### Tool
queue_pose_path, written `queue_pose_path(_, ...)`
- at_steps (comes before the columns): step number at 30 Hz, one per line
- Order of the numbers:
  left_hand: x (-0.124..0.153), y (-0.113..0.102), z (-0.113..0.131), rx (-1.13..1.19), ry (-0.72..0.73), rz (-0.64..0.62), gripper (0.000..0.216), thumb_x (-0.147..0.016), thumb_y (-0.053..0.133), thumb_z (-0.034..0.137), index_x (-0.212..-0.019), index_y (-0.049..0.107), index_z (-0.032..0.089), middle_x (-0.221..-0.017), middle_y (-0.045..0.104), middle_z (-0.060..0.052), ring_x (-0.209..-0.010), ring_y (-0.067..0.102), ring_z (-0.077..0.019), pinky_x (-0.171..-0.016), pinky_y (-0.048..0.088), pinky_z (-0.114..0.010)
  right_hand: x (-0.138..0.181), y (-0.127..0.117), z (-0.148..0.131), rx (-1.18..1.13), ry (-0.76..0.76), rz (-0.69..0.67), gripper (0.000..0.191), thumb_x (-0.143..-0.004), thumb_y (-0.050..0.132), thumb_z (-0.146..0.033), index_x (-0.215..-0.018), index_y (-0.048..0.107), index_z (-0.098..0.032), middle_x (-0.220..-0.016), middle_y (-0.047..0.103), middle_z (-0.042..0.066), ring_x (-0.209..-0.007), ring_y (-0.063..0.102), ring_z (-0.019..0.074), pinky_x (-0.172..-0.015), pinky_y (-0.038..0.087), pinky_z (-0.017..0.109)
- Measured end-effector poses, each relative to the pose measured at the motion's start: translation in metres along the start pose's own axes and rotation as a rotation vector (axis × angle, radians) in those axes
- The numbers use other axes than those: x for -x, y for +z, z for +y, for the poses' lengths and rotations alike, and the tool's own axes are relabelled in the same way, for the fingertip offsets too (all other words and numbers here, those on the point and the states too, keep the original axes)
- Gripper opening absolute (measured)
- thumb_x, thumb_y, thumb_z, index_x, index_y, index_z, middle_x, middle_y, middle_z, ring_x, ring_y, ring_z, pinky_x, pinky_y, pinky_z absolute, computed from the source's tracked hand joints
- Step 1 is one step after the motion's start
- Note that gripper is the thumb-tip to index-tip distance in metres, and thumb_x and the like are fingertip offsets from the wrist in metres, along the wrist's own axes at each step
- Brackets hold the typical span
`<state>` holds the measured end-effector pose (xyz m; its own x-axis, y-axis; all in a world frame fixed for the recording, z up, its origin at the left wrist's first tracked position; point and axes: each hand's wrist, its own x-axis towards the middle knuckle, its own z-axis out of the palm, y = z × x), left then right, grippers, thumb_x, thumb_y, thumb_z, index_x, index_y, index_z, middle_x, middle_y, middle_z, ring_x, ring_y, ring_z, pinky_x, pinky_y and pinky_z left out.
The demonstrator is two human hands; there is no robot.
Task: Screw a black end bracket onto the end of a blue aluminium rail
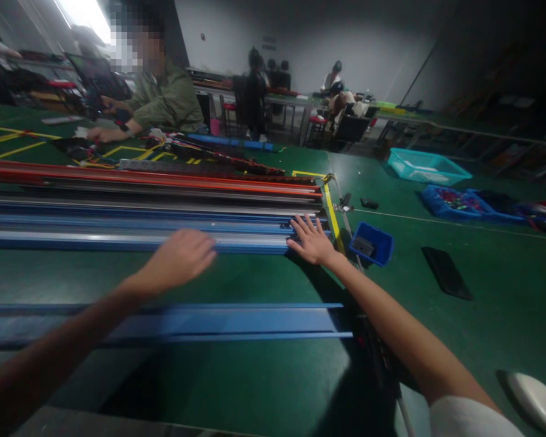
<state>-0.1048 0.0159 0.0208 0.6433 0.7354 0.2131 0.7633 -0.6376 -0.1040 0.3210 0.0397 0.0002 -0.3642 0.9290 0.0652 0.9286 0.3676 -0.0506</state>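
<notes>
Long blue metal rails (131, 240) lie side by side across the green table (236, 376), with red rails (164, 179) behind them. My right hand (310, 241) lies flat and open on the right end of the nearest stacked blue rail, fingers spread. My left hand (182, 258) reaches over the same rail further left; it is smeared by motion and its fingers do not show clearly. Another blue rail (186, 321) lies apart, closer to me, under my forearms.
A small blue bin (373, 244) stands right of the rail ends, beside a yellow strip (333, 215). A black flat piece (446, 272) lies further right. Teal tray (425, 167) and blue tray (455, 203) sit at back right. A person in a green jacket (164, 100) works across the table.
</notes>
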Motion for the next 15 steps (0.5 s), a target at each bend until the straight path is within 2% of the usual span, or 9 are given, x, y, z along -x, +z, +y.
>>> queue_pose_path(3,-0.010,0.005,0.107,0.216,0.212,0.002,0.058,-0.107,0.045,0.066,-0.143,0.072,0.029,-0.128,0.077,-0.020,-0.118,0.070,-0.0377,-0.103,0.051,-0.059,0.001,0.000,-0.001,-0.021,0.019,0.015,0.087,-0.114,0.032,-0.071,-0.178,0.033,-0.013,-0.186,0.019,0.015,-0.175,0.010,0.0386,-0.140,0.006,0.064)
queue_pose_path(5,-0.016,0.010,0.163,0.301,0.289,-0.004,0.082,-0.101,0.044,0.082,-0.156,0.062,0.025,-0.131,0.076,-0.024,-0.118,0.070,-0.0402,-0.098,0.051,-0.060,0.002,0.000,-0.001,-0.031,0.020,0.028,0.087,-0.114,0.033,-0.070,-0.178,0.032,-0.012,-0.187,0.018,0.016,-0.175,0.009,0.0384,-0.140,0.004,0.063)
queue_pose_path(6,-0.018,0.012,0.183,0.322,0.307,-0.017,0.094,-0.098,0.041,0.089,-0.161,0.057,0.021,-0.133,0.075,-0.026,-0.118,0.070,-0.0413,-0.095,0.051,-0.060,0.002,-0.001,-0.001,-0.036,0.014,0.032,0.087,-0.114,0.034,-0.068,-0.178,0.031,-0.011,-0.187,0.017,0.016,-0.175,0.008,0.0383,-0.140,0.004,0.062)
queue_pose_path(8,-0.021,0.017,0.208,0.346,0.302,-0.056,0.108,-0.092,0.041,0.096,-0.166,0.050,0.018,-0.134,0.074,-0.028,-0.115,0.070,-0.0426,-0.091,0.051,-0.059,0.003,-0.003,-0.001,-0.046,-0.004,0.037,0.085,-0.115,0.034,-0.065,-0.178,0.029,-0.008,-0.187,0.016,0.018,-0.175,0.008,0.0374,-0.141,0.006,0.060)
queue_pose_path(12,-0.020,0.021,0.222,0.359,0.262,-0.115,0.104,-0.089,0.058,0.091,-0.165,0.050,0.019,-0.135,0.072,-0.028,-0.119,0.069,-0.0425,-0.090,0.050,-0.056,0.007,-0.020,0.005,-0.046,-0.002,0.079,0.079,-0.116,0.036,-0.056,-0.177,0.031,-0.006,-0.187,0.019,0.019,-0.175,0.011,0.0357,-0.140,0.014,0.056)
queue_pose_path(14,-0.018,0.022,0.227,0.340,0.207,-0.140,0.102,-0.087,0.064,0.088,-0.161,0.055,0.017,-0.129,0.072,-0.029,-0.116,0.068,-0.0435,-0.088,0.050,-0.057,0.012,-0.034,0.015,-0.025,0.079,0.186,0.071,-0.113,0.045,-0.054,-0.169,0.046,-0.011,-0.180,0.039,0.019,-0.169,0.029,0.0373,-0.137,0.025,0.054)
queue_pose_path(15,-0.017,0.022,0.230,0.317,0.186,-0.153,0.100,-0.087,0.066,0.087,-0.158,0.057,0.017,-0.125,0.072,-0.029,-0.113,0.068,-0.0438,-0.085,0.050,-0.057,0.015,-0.043,0.022,-0.013,0.169,0.233,0.064,-0.112,0.048,-0.054,-0.162,0.056,-0.015,-0.171,0.052,0.018,-0.161,0.043,0.0370,-0.132,0.034,0.051)
